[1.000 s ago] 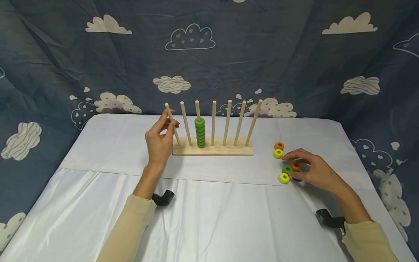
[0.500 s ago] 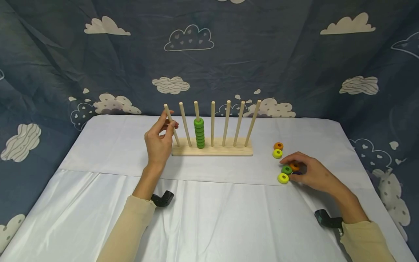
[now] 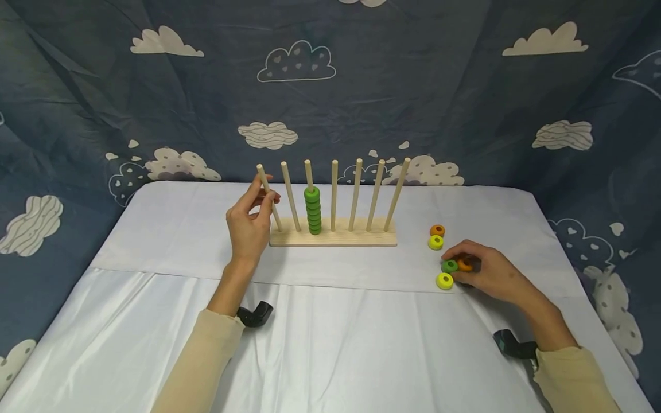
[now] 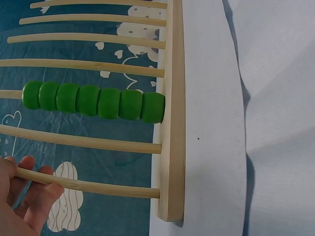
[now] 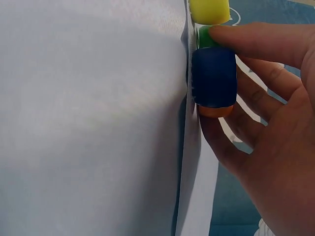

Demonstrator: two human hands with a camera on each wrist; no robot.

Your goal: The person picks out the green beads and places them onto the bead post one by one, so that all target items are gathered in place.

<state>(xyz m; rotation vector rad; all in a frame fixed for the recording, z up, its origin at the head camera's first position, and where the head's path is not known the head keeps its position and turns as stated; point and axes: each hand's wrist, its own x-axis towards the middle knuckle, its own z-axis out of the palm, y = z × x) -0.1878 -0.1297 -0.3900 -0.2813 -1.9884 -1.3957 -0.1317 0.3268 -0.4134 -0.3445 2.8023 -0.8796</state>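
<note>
My left hand holds the leftmost peg of a wooden peg stand, thumb and fingers about its upper part. A stack of green beads fills most of the third peg from the left; the other pegs are bare. At the right, my right hand pinches a green bead between thumb and forefinger, low at the cloth. Beside it sit an orange bead and a yellow bead. A dark blue bead, near the palm, is hidden in the head view.
Another orange bead and yellow bead lie together farther back, between the stand and my right hand. A white cloth with creases covers the table. Behind it hangs a dark cloud-print curtain.
My right thumb and forefinger have closed in on the green bead, which has shifted slightly away from the orange one. My left hand stays on the peg. The head view drifts slightly.
</note>
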